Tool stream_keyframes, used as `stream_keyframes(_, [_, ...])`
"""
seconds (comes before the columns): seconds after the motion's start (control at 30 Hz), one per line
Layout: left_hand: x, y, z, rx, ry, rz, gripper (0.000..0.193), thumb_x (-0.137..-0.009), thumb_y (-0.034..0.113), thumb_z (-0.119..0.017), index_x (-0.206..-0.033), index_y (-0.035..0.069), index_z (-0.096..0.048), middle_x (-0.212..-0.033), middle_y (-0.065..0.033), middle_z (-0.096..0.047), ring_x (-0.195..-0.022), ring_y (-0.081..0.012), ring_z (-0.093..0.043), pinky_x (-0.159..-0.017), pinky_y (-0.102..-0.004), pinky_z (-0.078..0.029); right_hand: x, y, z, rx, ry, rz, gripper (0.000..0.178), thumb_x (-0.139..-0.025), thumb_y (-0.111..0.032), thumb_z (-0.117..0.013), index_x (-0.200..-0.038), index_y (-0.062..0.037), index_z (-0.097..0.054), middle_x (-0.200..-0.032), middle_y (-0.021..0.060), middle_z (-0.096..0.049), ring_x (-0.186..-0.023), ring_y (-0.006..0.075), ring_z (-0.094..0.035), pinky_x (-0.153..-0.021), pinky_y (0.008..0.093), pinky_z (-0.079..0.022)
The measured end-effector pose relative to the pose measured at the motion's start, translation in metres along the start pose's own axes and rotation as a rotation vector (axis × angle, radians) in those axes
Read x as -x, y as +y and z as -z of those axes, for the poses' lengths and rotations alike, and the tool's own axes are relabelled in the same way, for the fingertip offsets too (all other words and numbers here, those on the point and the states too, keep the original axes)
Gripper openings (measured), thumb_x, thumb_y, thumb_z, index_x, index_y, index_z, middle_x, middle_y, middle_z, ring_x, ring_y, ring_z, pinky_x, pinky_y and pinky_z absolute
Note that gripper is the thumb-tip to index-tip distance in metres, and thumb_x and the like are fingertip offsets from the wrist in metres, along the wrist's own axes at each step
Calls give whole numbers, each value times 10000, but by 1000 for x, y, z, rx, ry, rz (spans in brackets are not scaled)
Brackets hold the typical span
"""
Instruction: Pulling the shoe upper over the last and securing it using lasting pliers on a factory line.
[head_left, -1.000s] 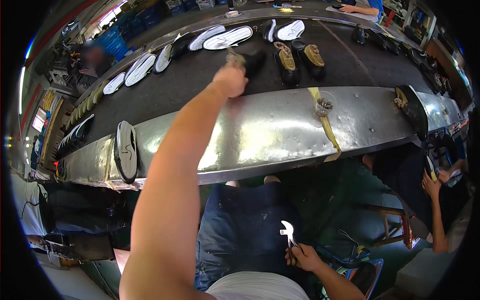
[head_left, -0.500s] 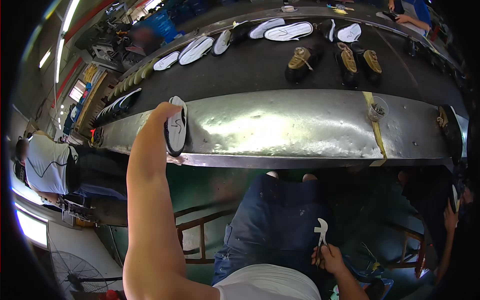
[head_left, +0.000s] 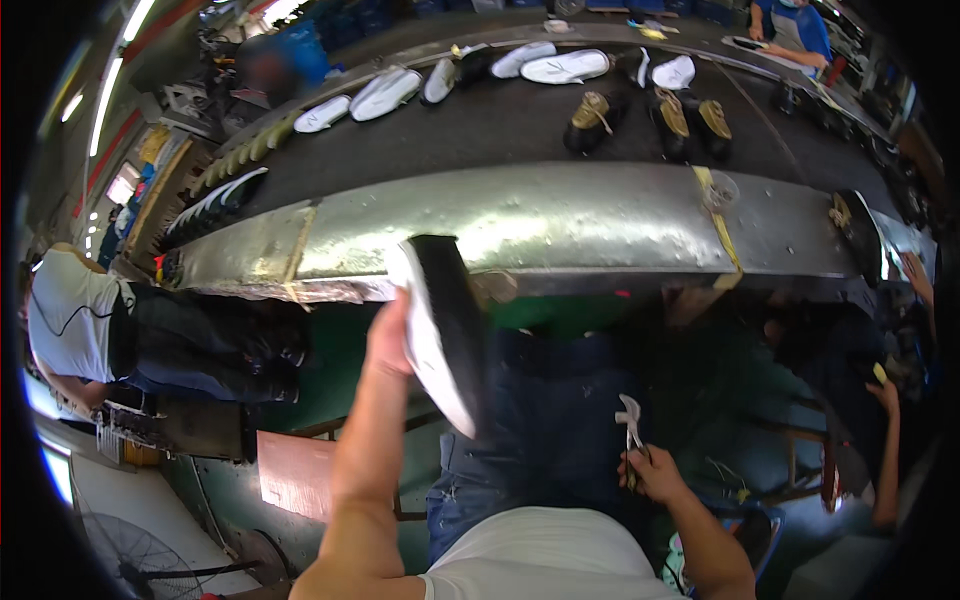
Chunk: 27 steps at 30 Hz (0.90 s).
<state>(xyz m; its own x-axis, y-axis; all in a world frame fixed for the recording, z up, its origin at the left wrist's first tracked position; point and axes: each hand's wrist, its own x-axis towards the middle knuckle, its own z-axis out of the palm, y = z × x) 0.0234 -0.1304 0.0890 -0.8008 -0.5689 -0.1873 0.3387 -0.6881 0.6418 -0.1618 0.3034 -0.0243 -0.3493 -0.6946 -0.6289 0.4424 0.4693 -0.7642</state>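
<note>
My left hand [head_left: 390, 335] is closed round a black shoe with a white sole side [head_left: 455, 330]. The shoe is raised off the bench, standing on its side in front of my lap, its white bottom toward my palm. In my right hand [head_left: 650, 472] is a pair of shoemaker's lasting pincers [head_left: 629, 415], gripped by the handles above my right thigh with the pale hooked head pointing up. Beyond the shoe runs a dented metal bench edge [head_left: 560, 215].
Past the metal edge, a dark conveyor belt [head_left: 480, 140] carries white-bottomed shoes [head_left: 385, 95] and black-and-tan shoes [head_left: 590, 122]. A clear cup [head_left: 720, 190] stands by a yellow strap [head_left: 722, 235]. People work to the left [head_left: 80, 310], right [head_left: 850, 400] and far right. A fan [head_left: 130, 560] is lower left.
My left hand has lifted the shoe from the metal edge, drawn it toward me and right, and turned it on its side. My right hand still holds the pincers, now slightly nearer the middle.
</note>
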Motion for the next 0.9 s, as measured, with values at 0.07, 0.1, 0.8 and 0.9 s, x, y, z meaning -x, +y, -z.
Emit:
stream_keyframes(0.07, [16, -73, -14, -101, -10, 78, 508, -951, 340, -676, -1338, 32, -563, -1146, -134, -694, -992, -254, -692, -903, -412, -566, 6, -6, -3, 169, -25, 43, 230, -1010, -208, -561, -1079, 10, -591, -878, 103, -686, -714, 165, -653, -677, 308, -528])
stream_keyframes(0.1, [24, -107, -22, -209, -10, 138, 553, -932, 293, -707, -1382, 30, -525, -1181, -121, -674, -1041, -236, -665, -942, -388, -537, 13, -9, -5, 154, -17, 38, 230, -1010, -208, -561, -1079, 10, -591, -878, 103, -686, -714, 165, -653, -677, 308, -528])
stream_keyframes(0.8, [39, -172, -57, -841, -249, 125, 570, -1049, 290, -527, -1523, 100, -274, -1291, -100, -557, -1195, -174, -501, -1068, -320, -380, 38, -102, -47, -22, -322, 20, 321, -1025, -185, -539, -1289, -3, -545, -1158, 79, -635, -989, 141, -607, -879, 332, -514])
stream_keyframes(0.9, [32, -175, -51, -997, -200, 96, 522, -1038, 265, -553, -1483, 81, -351, -1262, -110, -582, -1153, -178, -540, -1028, -312, -421, 25, -110, -41, -99, -312, -110, 250, -1020, -175, -530, -1192, 2, -568, -1092, 83, -640, -924, 158, -633, -818, 361, -549])
